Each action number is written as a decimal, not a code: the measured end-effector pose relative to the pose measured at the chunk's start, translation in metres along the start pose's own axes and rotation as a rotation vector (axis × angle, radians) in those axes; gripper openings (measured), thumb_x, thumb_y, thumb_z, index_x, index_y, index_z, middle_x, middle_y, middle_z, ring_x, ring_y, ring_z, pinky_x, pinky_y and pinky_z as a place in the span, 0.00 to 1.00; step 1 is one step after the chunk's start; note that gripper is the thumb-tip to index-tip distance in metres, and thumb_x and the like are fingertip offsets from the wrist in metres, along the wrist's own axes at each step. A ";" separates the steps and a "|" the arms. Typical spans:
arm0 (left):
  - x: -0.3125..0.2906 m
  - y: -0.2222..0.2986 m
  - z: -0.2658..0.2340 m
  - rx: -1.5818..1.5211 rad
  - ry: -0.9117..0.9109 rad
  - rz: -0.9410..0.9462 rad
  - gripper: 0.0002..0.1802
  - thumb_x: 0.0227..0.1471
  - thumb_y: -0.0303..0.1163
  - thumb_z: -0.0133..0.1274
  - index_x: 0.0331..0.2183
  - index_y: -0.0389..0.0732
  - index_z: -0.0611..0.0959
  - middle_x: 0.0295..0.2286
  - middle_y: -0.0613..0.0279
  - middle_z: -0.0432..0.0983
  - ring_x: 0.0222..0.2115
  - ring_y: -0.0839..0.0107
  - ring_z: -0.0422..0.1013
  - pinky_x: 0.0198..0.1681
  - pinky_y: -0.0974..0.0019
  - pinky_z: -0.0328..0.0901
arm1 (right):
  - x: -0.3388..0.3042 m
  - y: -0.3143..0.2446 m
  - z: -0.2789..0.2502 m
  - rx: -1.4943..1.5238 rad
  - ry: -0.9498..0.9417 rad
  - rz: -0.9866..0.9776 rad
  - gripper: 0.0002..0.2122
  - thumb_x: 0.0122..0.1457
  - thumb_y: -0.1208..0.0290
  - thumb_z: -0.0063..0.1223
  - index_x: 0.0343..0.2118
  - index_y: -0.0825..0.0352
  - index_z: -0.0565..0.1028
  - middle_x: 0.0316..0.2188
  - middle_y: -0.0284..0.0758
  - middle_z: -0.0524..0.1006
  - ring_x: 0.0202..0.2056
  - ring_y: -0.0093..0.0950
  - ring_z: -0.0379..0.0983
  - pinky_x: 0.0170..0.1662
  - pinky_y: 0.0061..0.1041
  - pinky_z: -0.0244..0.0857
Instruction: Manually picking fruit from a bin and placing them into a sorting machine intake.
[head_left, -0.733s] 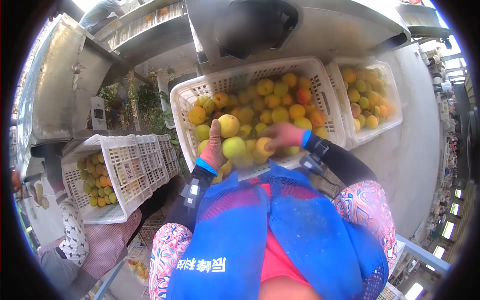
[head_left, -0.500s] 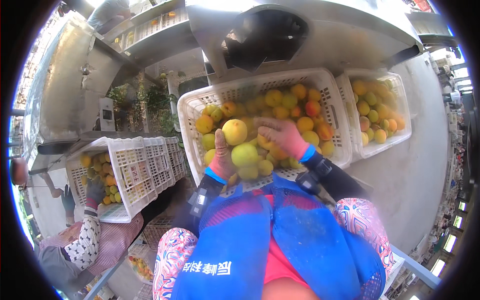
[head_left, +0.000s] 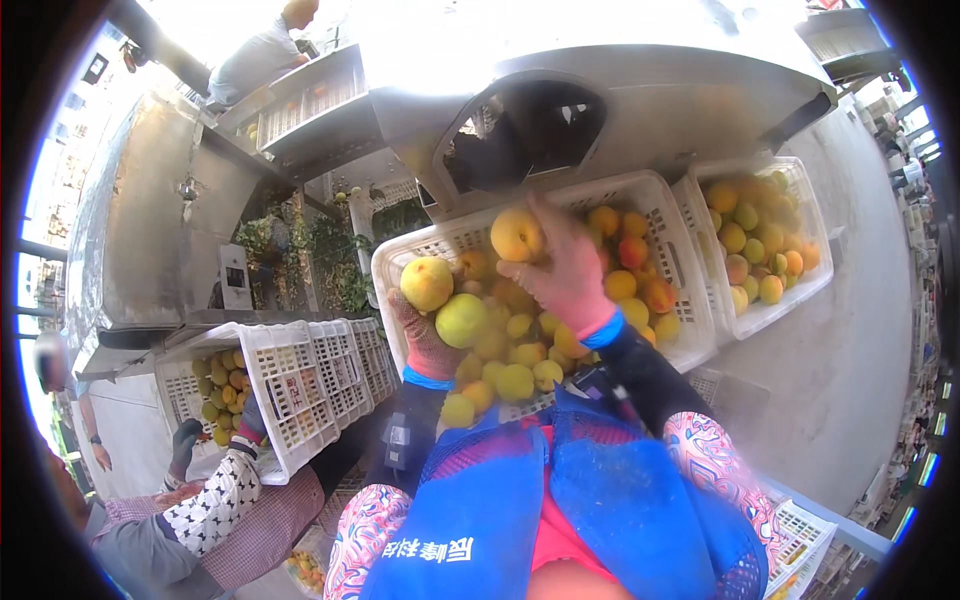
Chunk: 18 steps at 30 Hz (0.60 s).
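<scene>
My left hand (head_left: 428, 345), gloved with a blue band at the wrist, is closed around two peaches at the left side of the crate. One is a yellow peach (head_left: 427, 284), the other a green peach (head_left: 463, 320). In my gloved right hand (head_left: 572, 272) is an orange-yellow peach (head_left: 517, 235), held between thumb and fingers above the crate's far part. Under both hands lies a white plastic crate (head_left: 640, 184) with many yellow, green and reddish peaches, partly covered by my hands.
A second white crate of peaches (head_left: 822, 225) stands at the right. At the left, a co-worker's gloved hand (head_left: 184, 440) is beside a tilted white crate (head_left: 300, 400). A metal machine with a dark opening (head_left: 525, 130) rises beyond my crate. Another person (head_left: 248, 65) is farther off.
My right hand has come up from the pile and now lifts an orange-yellow peach. My left hand keeps its two peaches. The whole view has shifted slightly.
</scene>
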<state>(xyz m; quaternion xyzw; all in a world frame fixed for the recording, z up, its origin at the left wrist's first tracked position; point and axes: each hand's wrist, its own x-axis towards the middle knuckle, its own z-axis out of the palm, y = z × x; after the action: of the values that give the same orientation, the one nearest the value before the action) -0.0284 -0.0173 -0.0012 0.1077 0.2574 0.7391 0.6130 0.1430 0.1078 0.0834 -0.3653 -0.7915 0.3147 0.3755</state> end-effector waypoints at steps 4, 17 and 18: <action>-0.002 -0.001 0.008 0.099 0.026 -0.030 0.59 0.46 0.83 0.41 0.54 0.35 0.75 0.45 0.54 0.77 0.45 0.60 0.75 0.50 0.55 0.72 | 0.038 0.013 0.012 -0.185 0.194 -0.205 0.39 0.42 0.63 0.75 0.58 0.73 0.69 0.52 0.50 0.74 0.50 0.51 0.70 0.55 0.43 0.65; 0.009 0.024 0.036 0.089 0.121 -0.225 0.54 0.51 0.81 0.34 0.53 0.39 0.74 0.41 0.51 0.78 0.36 0.59 0.77 0.40 0.60 0.75 | 0.077 -0.017 0.023 -0.084 0.126 -0.340 0.21 0.50 0.66 0.68 0.48 0.66 0.79 0.46 0.42 0.80 0.49 0.42 0.76 0.54 0.36 0.68; 0.012 0.025 0.034 0.094 0.056 -0.237 0.54 0.52 0.80 0.33 0.54 0.39 0.73 0.42 0.52 0.77 0.38 0.59 0.77 0.42 0.59 0.75 | 0.053 -0.008 0.026 0.003 -0.016 -0.354 0.24 0.50 0.65 0.69 0.51 0.66 0.77 0.49 0.43 0.79 0.50 0.41 0.76 0.56 0.35 0.67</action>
<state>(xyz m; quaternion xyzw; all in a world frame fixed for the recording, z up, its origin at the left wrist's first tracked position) -0.0361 0.0002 0.0379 0.0842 0.3197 0.6515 0.6828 0.0952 0.1409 0.0957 -0.2172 -0.8461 0.2476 0.4191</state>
